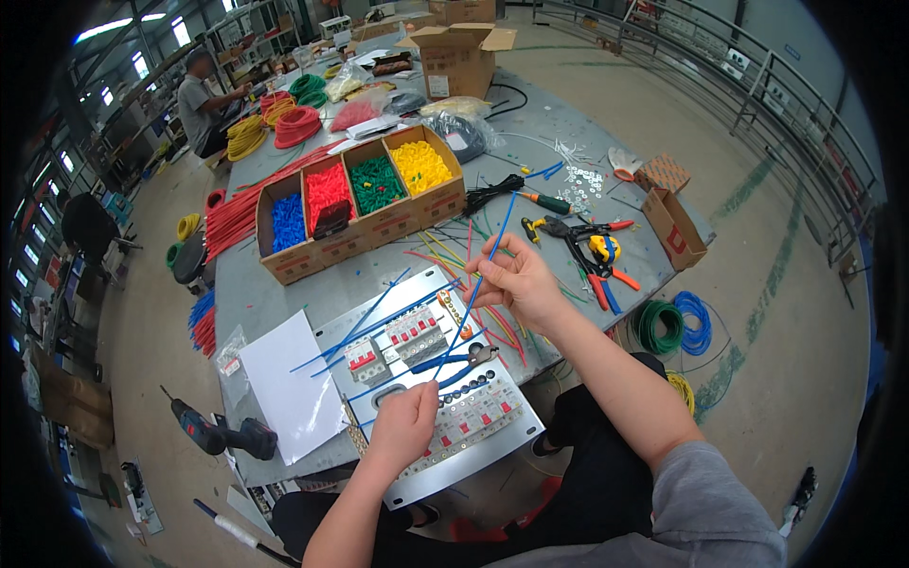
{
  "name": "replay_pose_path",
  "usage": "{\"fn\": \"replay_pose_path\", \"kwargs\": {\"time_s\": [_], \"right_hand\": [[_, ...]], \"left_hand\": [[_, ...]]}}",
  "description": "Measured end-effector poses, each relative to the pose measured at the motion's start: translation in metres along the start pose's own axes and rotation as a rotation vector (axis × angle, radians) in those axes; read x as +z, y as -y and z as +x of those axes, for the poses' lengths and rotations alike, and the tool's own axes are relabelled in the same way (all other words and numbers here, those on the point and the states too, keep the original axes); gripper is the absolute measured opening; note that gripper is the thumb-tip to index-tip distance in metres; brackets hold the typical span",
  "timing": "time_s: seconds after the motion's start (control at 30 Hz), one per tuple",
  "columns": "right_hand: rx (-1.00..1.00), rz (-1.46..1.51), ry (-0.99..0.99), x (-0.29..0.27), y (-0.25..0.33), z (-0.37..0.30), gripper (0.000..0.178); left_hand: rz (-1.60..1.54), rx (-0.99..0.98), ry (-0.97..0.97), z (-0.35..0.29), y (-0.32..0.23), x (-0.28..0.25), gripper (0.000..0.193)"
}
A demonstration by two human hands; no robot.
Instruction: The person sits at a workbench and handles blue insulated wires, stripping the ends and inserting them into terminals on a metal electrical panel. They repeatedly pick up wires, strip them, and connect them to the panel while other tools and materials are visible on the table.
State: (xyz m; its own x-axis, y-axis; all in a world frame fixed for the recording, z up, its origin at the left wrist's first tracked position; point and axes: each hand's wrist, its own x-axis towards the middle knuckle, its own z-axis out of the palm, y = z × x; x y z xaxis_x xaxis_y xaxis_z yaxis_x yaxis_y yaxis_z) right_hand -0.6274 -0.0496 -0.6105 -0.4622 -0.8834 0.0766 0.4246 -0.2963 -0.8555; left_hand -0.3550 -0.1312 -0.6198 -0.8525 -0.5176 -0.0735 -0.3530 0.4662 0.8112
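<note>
A straight blue wire (461,327) runs slantwise between my hands above a metal mounting plate (417,486). My left hand (405,428) is closed on its lower end. Farther up, the fingers of my right hand (519,280) pinch it, and its tip sticks out beyond them. The plate carries a small circuit breaker (365,361), a wider breaker (415,334) and a row of breakers (473,421) with red switches near me. Blue-handled pliers (481,356) lie on the plate beneath the wire. Other blue wires (352,339) lie across its left part.
Beyond the plate stands a cardboard box (365,227) with blue, red, green and yellow connectors. Hand tools (587,248) lie to the right. At left are a white sheet (294,383) and a cordless drill (222,431). Wire coils (658,328) rest below the table's right edge.
</note>
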Motion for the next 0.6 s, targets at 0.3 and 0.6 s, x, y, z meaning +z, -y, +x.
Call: {"fn": "replay_pose_path", "kwargs": {"time_s": [0.3,0.6], "right_hand": [[0.132,-0.06,0.173,0.017,-0.016,-0.008,0.022],[0.171,-0.08,0.153,0.036,-0.021,-0.017,0.026]], "left_hand": [[-0.753,-0.173,0.259,0.015,0.014,0.011,0.033],[-0.525,-0.059,0.026,0.021,0.007,0.02,0.026]]}}
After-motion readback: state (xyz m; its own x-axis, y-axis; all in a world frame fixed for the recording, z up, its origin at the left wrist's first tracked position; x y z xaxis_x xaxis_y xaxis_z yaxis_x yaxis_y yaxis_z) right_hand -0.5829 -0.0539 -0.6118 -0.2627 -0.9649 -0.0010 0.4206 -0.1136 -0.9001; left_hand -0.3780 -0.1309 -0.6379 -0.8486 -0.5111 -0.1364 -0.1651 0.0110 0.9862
